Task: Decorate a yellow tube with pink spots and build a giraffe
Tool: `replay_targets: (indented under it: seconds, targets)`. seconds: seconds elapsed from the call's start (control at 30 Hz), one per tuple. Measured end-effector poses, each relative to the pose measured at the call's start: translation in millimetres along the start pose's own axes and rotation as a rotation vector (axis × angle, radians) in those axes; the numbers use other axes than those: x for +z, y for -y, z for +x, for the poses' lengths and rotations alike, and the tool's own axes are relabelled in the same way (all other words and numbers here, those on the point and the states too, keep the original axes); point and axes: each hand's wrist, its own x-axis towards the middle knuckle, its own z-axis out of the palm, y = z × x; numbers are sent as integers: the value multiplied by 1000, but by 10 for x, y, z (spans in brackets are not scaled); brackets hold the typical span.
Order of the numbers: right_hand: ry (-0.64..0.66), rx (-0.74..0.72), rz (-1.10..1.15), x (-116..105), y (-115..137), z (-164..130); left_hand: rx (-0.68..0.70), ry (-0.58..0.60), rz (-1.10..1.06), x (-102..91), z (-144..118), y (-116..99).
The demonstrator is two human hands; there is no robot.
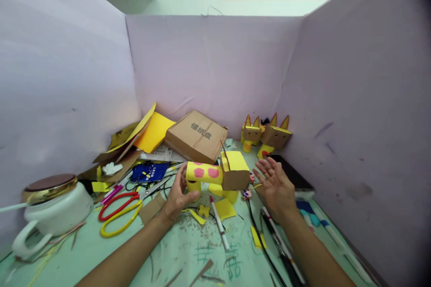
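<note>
A yellow cardboard animal figure (pixel 204 172) with pink spots stands on the green tabletop in front of me. Its boxy head (pixel 236 177) is brown on the front and yellow on top. My left hand (pixel 179 195) grips the rear end, thumb by the back leg. To the right of the head, my right hand (pixel 275 186) is open, palm turned up and fingers spread, touching nothing that I can make out. Just below the figure lie a white marker (pixel 219 226) with a pink tip, a yellow paper square (pixel 225 209) and small yellow scraps.
Red-and-yellow-handled scissors (pixel 126 213) and a lidded white mug (pixel 59 208) are at left. Behind stand a cardboard box (pixel 197 136), yellow sheets (pixel 155 132) and similar eared figures (pixel 274 136). A black cable (pixel 261 237) and several pens (pixel 284 246) lie at right. Pale panels enclose three sides.
</note>
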Motion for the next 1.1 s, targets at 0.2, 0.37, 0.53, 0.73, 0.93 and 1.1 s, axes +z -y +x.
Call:
replay_targets:
  seconds: [0.2, 0.37, 0.53, 0.73, 0.93, 1.1]
  targets:
    - [13, -31, 5, -21, 3, 13, 41, -160, 139, -86, -135, -86]
    - [38, -42, -3, -41, -1, 17, 132, -321, 158, -42, -248, -215]
    - [32, -53, -7, -31, 5, 5, 155, -383, 174, -5, -273, -251]
    - [41, -60, -16, -19, 20, 6, 152, -391, 170, 13, -278, -242]
    - [138, -70, -68, 36, -2, -67, 152, -401, 181, 2, -197, -250]
    - [390, -30, -190, 98, -80, -136, 102, -301, 233, -72, 22, -434]
